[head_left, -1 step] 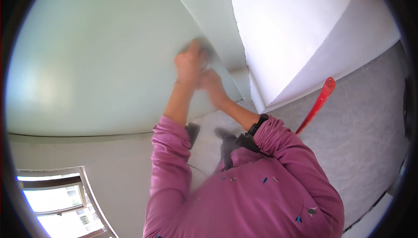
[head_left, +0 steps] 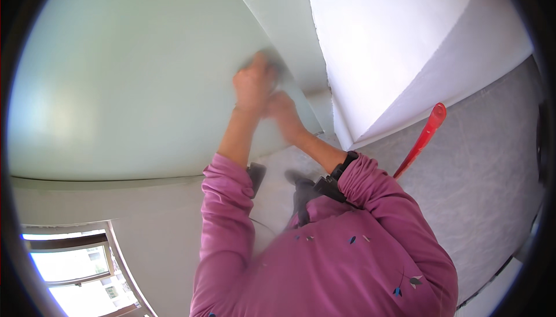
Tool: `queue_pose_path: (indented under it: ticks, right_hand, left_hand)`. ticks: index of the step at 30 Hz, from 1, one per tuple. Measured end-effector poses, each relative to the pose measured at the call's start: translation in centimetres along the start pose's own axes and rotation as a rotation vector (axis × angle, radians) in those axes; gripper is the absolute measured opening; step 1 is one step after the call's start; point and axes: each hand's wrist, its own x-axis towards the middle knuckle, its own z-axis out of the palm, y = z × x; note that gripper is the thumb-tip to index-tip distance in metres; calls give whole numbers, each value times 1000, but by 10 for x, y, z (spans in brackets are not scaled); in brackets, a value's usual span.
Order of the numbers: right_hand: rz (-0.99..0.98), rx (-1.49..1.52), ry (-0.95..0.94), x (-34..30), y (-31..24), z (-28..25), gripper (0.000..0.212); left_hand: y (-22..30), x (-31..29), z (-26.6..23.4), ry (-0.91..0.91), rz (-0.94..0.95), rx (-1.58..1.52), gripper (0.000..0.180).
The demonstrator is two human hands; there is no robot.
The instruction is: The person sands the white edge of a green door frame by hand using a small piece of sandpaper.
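Left hand (head_left: 253, 85) — pad (head_left: 277, 65) at wall edge (head_left: 289, 79)

We see a small grey pad (head_left: 277, 65), blurred, pressed flat against the pale green wall (head_left: 133, 73), just beside the inner corner; its exact shape cannot be determined.

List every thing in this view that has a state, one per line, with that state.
left hand: raised, closed on a blurred grey pad, pressed to the pale green wall
right hand: raised beside the left, on the wall
window: bright; open or shut unclear
red handle: leaning, untouched
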Motion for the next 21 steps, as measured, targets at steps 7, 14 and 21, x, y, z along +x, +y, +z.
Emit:
queue_pose_path:
  ticks: [7,14,21]
  right_hand:
    - [86,139,-23,-3,-16,1,24]
    - [13,-43,-15,0,2,1,24]
    - [88,2,-50,-5,-15,1,26]
  left_hand:
    - [-3,2,-5,-20,51,-34,20]
    - [0,-1,-1,23,-16,27,19]
    - [-2,0,-8,-4,17,-44,17]
